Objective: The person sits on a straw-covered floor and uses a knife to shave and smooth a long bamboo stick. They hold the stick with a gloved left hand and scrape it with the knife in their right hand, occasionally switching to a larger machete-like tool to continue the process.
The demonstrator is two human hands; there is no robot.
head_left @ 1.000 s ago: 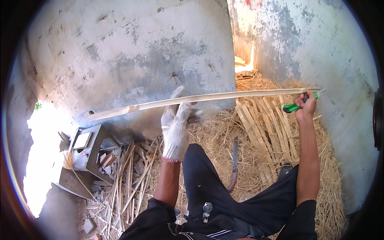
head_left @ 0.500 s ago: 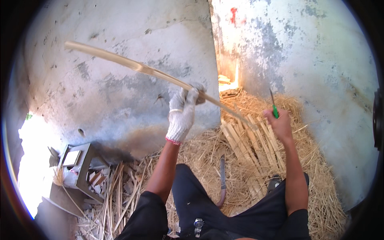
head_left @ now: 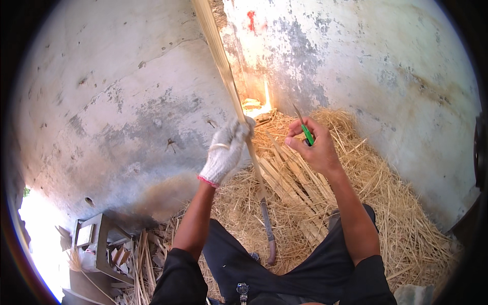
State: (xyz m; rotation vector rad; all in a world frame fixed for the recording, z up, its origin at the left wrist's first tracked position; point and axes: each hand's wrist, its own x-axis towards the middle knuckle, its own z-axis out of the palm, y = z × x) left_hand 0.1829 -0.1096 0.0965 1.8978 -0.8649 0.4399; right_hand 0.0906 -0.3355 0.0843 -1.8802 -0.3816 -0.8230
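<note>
My left hand [head_left: 219,156], in a white knitted glove with a red cuff edge, is closed around a long, pale strip of split bamboo or wood [head_left: 217,48]. The strip stands steeply, its upper part running past the top of the view and its lower end pointing down between my knees. In my bare right hand [head_left: 324,148] is a small knife [head_left: 308,135] with a green handle, its thin blade pointing up and left. The knife is apart from the strip. A long curved blade with a brown handle [head_left: 271,248] lies on the shavings between my legs.
Pale split strips [head_left: 292,180] lie stacked ahead of my right knee, amid heaped straw-like shavings [head_left: 386,203]. Weathered walls [head_left: 132,81] meet in the corner ahead. A stool-like wooden frame [head_left: 104,249] stands at the lower left beside more strips [head_left: 143,259].
The strip has swung from a slanting, nearly level position to a steep upright one in my left hand. My right hand with the knife has come left, closer to the strip.
</note>
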